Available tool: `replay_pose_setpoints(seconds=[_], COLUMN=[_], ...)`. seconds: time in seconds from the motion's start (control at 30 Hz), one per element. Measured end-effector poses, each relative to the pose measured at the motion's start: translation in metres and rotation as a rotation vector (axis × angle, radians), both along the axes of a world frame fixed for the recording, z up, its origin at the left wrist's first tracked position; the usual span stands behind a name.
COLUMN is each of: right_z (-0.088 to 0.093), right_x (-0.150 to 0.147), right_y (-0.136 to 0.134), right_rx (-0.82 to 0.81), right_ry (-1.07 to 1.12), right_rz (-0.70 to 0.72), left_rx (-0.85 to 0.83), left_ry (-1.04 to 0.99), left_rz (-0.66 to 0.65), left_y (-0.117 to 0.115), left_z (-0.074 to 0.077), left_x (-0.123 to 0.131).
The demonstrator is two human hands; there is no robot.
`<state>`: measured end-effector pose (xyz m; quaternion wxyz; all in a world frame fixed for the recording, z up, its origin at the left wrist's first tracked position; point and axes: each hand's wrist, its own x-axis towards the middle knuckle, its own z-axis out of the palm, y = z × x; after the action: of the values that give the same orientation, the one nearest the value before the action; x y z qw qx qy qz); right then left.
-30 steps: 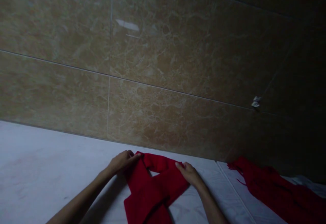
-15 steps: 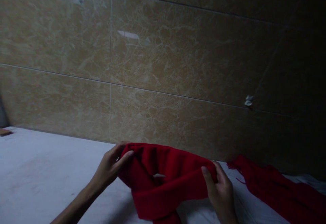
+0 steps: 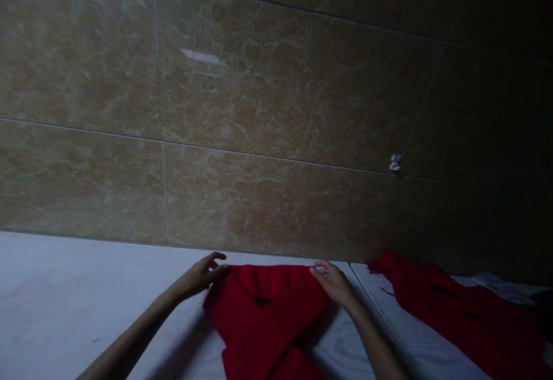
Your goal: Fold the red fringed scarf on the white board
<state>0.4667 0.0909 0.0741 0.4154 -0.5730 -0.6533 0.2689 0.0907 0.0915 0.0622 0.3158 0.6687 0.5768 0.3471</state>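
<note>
A red scarf [image 3: 263, 328], folded so that its bands cross over each other, lies at the bottom middle, with its lower end cut off by the frame. My left hand [image 3: 202, 276] pinches its top left corner between thumb and fingers. At the top right corner, the thumb and fingers of my right hand [image 3: 330, 281] close on the cloth. Between the two hands the upper edge runs nearly straight, with a few soft folds below it.
Another red cloth [image 3: 458, 316] with a fringed end lies to the right. Both cloths are on a pale tabletop [image 3: 108, 293] with a seam right of centre. Behind it rises a brown marbled tile wall [image 3: 259, 109] bearing a small white fitting [image 3: 395, 162].
The scarf has come down flatter, its upper edge pulled straighter and its crossed bands closer together. Both hands have moved lower and nearer each other. The view has shifted to the right.
</note>
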Motion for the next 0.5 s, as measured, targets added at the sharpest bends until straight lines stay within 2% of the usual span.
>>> replay_pose_setpoints(seconds=[0.07,0.1,0.2,0.3,0.4,0.5], right_z=[-0.031,-0.042,-0.062,-0.060,-0.051,-0.056], right_x=[0.000,-0.002,-0.012,-0.026,-0.038,-0.041], right_y=[0.010,0.011,0.003,-0.019,-0.051,-0.085], right_rx=[0.022,0.030,0.025,-0.050,-0.052,-0.021], right_ry=[-0.075,-0.113,-0.207,-0.431,-0.620,-0.530], right_rz=[-0.059,-0.058,0.036,0.137,0.256,0.585], left_rx=[0.188,0.278,0.381,0.361,0.340,0.373], left_ry=[0.200,0.280,0.465,0.596,0.668,0.691], left_rz=[0.093,0.088,-0.084,-0.269,-0.339,-0.320], left_y=[0.010,0.009,-0.005,-0.022,-0.029,-0.027], left_z=[-0.025,-0.032,-0.042,-0.052,-0.070,-0.084], left_x=[0.006,0.012,0.036,0.052,0.051,0.046])
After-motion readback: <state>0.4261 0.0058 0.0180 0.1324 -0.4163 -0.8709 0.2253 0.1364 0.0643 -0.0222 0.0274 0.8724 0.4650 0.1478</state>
